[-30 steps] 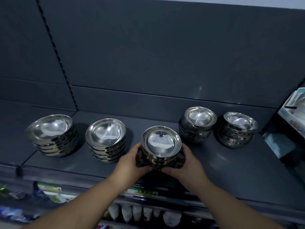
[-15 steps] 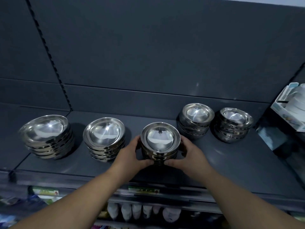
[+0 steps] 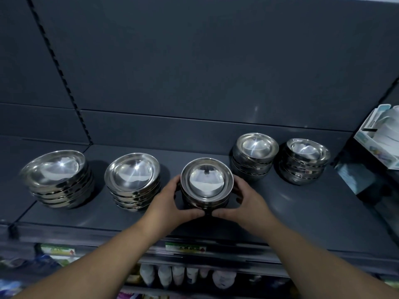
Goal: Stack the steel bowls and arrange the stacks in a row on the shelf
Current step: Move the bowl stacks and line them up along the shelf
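Since one second ago, the middle stack of round shiny steel bowls (image 3: 206, 180) sits a little farther back on the dark grey metal shelf (image 3: 302, 212), nearer the line of its neighbours.

Left hand (image 3: 166, 203): fingers curled round the stack's left side, thumb at its front base. Right hand (image 3: 248, 203): same grip on the right side. The two thumbs nearly meet in front.

Orientation: bowls open side up, stack axis upright, no visible lean. Its base is at shelf level; whether it bears fully on the shelf, I cannot tell.

Row runs left to right. Two wider steel bowl stacks to the left, outer (image 3: 56, 178) and inner (image 3: 132, 175); the inner one is just beside my left hand. Two narrower stacks to the right, nearer (image 3: 255, 154) and farther (image 3: 306, 158), both set further back than the held stack.

Green price label (image 3: 185, 248) on the shelf's front edge, below my wrists.
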### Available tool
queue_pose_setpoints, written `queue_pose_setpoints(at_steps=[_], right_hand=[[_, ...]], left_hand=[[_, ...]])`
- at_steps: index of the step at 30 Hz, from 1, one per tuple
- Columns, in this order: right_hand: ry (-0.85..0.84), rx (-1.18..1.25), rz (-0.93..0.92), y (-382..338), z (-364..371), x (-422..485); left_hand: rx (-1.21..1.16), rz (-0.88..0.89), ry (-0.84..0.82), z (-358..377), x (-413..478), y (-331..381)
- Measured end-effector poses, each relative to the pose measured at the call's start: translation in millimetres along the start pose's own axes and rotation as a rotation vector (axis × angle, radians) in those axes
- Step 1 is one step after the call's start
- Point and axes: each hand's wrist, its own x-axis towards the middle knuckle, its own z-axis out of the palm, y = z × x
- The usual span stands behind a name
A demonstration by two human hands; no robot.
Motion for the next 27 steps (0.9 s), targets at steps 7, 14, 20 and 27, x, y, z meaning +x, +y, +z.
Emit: queue_pose_setpoints(at_steps=[7,14,20,27], right_hand=[[0.010,-0.008,-0.025,-4.7,-5.4,2.9],[0.015,-0.001,-0.015,-6.4,-7.7,5.2],[0.011,-0.052,-0.008,-7.3,-8.5,5.9],[0.029,-0.161,-0.045,-10.2,-6.9,8.7]], left_hand=[[-0.055,0.028,0.038,-1.3,3.8,3.2],[-0.118,0.009,0.018,-0.9,8.5,2.6],[-0.085,0.031,0.026,-0.4,7.9,1.2],[-0.091,0.024,0.021,1.2,8.4,-1.8]])
